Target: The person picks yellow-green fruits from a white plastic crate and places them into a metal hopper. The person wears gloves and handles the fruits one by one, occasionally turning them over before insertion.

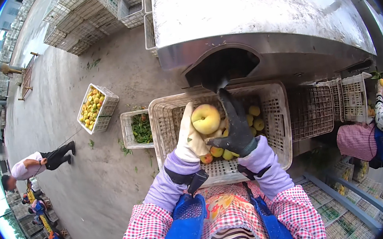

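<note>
I hold a large yellow peach (205, 118) over a white plastic crate (167, 107). My left hand (188, 136), in a pale glove, cups the peach from the left and below. My right hand (235, 126), in a black glove, rests against its right side with fingers pointing up. Several smaller yellow and reddish peaches (255, 118) lie on the crate's floor beneath and right of my hands.
A grey metal machine (255, 13) with a dark chute opening stands behind the crate. Left are a crate of green leaves (140, 128) and a crate of fruit (93, 107). Empty crates stack at the top left. A person (40, 162) bends at left; another (382, 133) works at right.
</note>
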Motion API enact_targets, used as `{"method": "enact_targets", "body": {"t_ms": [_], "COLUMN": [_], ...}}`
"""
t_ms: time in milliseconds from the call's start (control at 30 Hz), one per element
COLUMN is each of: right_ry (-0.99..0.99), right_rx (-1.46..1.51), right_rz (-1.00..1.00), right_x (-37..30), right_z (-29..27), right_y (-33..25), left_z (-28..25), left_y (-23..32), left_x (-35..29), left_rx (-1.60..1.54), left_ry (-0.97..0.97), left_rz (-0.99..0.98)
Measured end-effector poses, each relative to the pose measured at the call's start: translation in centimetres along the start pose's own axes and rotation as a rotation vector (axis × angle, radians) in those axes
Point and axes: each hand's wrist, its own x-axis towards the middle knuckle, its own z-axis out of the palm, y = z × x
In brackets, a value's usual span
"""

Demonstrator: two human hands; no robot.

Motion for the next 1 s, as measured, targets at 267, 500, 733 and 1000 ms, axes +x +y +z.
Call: {"method": "enact_targets", "body": {"t_ms": [267,500,733,1000], "right_ry": [0.203,-0.539,0.011,-0.229], "right_rx": [-0.516,-0.674,-0.122,-0.71], "right_rz": [-0.138,0.583,0.119,0.576], "right_x": [1.3,7.6,2.9,-8.8], "right_z": [0.5,0.9,-2.9,-5.4], "right_y": [-1.4,2.7,8.8,24.0], "left_z": [-0.8,-7.2,-16.8,-15.0], "left_y": [0.7,-0.1,-6.3,-15.0], "left_x": [1.4,4.0,15.9,28.2], "left_rx": [0.514,0.422,1.096,2.088], "left_ry": [-0.279,-0.032,0.119,0.031], "left_rz": [0.334,0.088,0.205,0.033]}}
